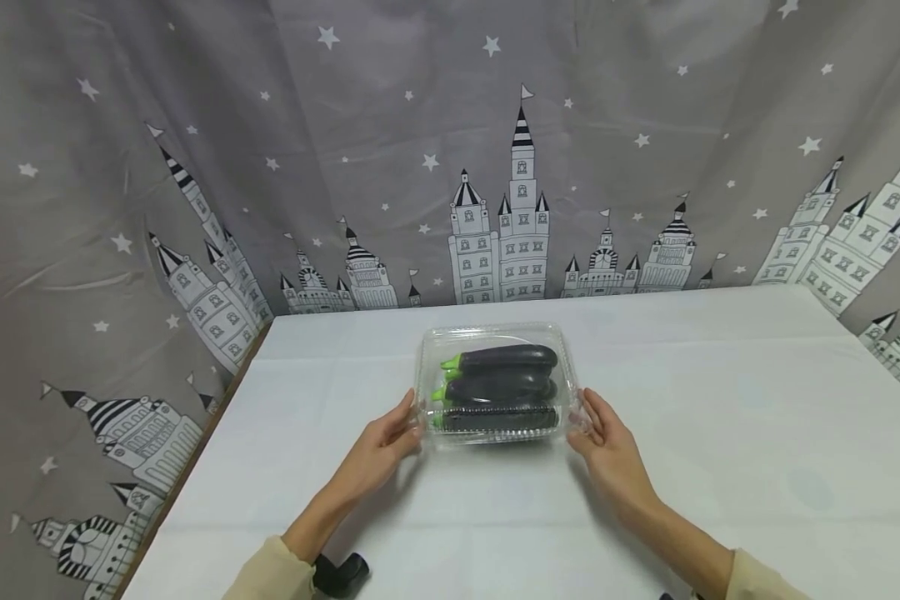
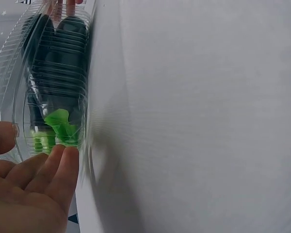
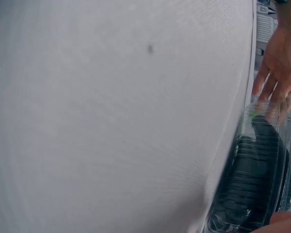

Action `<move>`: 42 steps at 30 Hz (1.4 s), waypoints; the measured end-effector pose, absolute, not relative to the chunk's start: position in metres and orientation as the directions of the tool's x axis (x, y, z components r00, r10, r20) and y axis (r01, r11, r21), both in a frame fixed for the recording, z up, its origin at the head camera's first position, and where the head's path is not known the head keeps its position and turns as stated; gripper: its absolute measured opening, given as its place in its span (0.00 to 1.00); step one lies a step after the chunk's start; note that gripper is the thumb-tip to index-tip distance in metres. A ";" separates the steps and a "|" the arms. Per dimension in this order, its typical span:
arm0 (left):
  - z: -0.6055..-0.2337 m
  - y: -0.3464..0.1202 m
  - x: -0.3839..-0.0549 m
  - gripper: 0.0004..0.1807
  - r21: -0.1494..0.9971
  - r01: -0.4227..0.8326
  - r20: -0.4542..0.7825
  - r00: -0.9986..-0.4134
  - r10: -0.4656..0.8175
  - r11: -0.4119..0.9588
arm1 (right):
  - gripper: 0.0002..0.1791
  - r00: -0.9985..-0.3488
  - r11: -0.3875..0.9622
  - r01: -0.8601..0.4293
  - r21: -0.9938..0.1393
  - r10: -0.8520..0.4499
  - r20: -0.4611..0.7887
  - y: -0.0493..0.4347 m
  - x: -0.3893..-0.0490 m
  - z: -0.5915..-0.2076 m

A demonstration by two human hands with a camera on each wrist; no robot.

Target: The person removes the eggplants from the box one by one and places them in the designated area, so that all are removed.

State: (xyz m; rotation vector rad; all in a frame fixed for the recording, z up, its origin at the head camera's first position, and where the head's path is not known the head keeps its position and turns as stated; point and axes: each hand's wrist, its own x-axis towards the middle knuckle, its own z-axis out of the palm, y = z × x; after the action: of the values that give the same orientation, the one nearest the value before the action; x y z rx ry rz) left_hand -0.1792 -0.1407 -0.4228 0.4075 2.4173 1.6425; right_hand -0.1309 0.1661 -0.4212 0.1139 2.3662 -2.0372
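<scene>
A clear plastic clamshell container (image 1: pixel 437 343) with a closed lid sits in front of me in the head view. Inside lie three dark eggplants (image 1: pixel 502 386) side by side, their green stem ends toward the left. My left hand (image 1: pixel 378 450) grips the container's left side, thumb at the rim and fingers along the ribbed wall, beside the green stems (image 2: pixel 62 125) in the left wrist view. On the opposite side my right hand (image 1: pixel 611 454) holds the near right corner. Only a bit of that hand shows in the right wrist view, at the bottom edge.
A white cloth covers the table (image 1: pixel 720 400). Behind and to the left hangs a grey curtain (image 1: pixel 390 108) printed with castles and stars. The table's left edge (image 1: pixel 217 417) runs beside the curtain. A black object (image 1: pixel 342 575) shows by my left wrist.
</scene>
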 end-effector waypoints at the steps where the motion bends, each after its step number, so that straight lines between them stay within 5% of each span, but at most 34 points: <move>1: -0.423 -0.141 -0.179 0.34 0.931 0.118 -0.003 -0.944 0.329 0.346 | 0.38 -0.997 0.140 0.066 -0.988 0.048 -0.060 0.166 -0.131 -0.421; 11: -0.421 -0.142 -0.181 0.34 0.934 0.111 -0.017 -0.935 0.355 0.339 | 0.42 -0.994 0.018 0.056 -0.998 0.094 -0.054 0.163 -0.132 -0.423; 42: -0.418 -0.141 -0.182 0.35 0.920 0.105 -0.042 -0.932 0.361 0.377 | 0.30 -0.961 0.019 0.052 -0.998 0.274 -0.044 0.148 -0.138 -0.422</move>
State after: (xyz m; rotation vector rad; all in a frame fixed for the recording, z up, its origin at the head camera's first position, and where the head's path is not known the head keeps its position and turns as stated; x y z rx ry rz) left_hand -0.1825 -0.1409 -0.4184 0.4143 2.4017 1.5790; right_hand -0.1378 0.1483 -0.4215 0.3808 2.3505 -2.2892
